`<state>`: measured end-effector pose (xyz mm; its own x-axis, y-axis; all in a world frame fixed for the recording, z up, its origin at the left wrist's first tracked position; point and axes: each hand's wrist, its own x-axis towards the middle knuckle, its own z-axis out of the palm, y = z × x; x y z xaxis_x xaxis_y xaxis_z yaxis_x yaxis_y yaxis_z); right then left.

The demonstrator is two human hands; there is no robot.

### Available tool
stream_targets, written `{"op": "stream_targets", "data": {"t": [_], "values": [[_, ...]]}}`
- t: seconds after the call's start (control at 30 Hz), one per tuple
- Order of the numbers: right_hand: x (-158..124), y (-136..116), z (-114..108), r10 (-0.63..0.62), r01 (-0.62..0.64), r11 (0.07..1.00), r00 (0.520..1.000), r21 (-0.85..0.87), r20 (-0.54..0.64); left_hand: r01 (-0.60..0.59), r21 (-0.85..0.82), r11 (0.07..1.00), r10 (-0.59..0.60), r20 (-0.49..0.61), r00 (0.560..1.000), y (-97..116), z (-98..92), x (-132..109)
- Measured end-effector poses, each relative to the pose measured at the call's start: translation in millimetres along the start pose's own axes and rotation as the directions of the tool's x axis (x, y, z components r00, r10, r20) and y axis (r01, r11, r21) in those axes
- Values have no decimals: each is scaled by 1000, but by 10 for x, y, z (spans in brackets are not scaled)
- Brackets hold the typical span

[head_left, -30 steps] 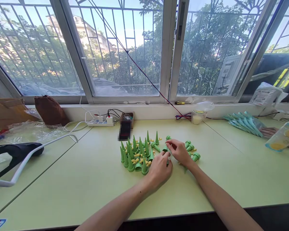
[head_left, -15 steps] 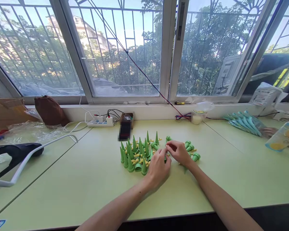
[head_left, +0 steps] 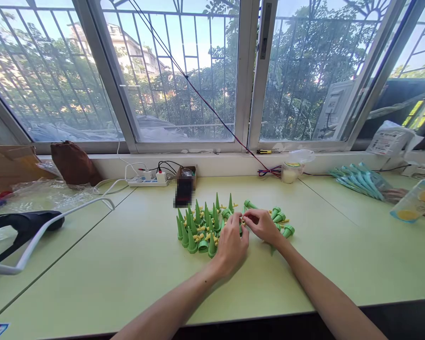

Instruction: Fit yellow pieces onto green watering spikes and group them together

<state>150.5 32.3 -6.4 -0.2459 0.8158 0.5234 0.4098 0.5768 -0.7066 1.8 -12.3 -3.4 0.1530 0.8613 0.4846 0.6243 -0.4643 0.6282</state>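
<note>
Several green plastic cones [head_left: 198, 226] with small yellow fittings stand upright in a cluster on the pale green table [head_left: 127, 264]. More green cones [head_left: 281, 224] lie on their sides to the right. My left hand [head_left: 232, 243] and my right hand [head_left: 262, 224] meet between the two groups. The fingers of both hands are pinched together around a green cone with a small yellow piece, mostly hidden by the fingers.
A power strip [head_left: 147, 179] and a small dark box [head_left: 184, 189] sit by the window sill. A black tool with a white cable [head_left: 21, 226] lies at left. A jar [head_left: 290, 172] and teal packets [head_left: 359, 182] sit at right, beside another person's hand [head_left: 396, 193].
My left hand has moved up and slightly left toward the upright cones. My right hand's fingers have closed in to meet it.
</note>
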Motion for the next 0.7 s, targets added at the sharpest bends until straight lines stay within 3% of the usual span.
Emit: {"op": "stream_targets", "data": {"t": [0.7], "values": [[4, -63, -23, -9, 8, 1000, 997, 21, 72, -22, 20, 1000, 22, -22, 1000, -9, 6, 2]]}}
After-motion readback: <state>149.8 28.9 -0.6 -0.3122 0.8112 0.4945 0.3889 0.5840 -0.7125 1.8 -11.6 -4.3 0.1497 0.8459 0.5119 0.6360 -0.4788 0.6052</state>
